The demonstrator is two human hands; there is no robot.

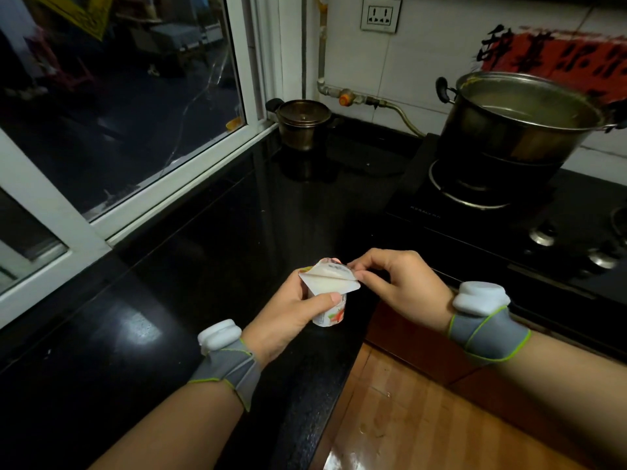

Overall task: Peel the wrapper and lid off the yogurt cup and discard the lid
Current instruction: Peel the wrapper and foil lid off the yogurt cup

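Note:
A small white yogurt cup [330,315] with red print is held above the front edge of the black counter. My left hand [288,313] wraps around its body, thumb across the front just under the rim. The foil lid [330,271] is lifted at the far side and curls upward, showing its pale underside, with white yogurt visible below. My right hand [397,283] pinches the lid's right edge between thumb and fingers. Both wrists carry grey straps with white sensor pods.
The glossy black counter [210,252] runs along a white-framed window [169,184] on the left. A small lidded pot [303,123] stands at the back corner. A large steel pot [515,120] sits on the gas stove [509,225] at right. Wooden floor [424,418] lies below.

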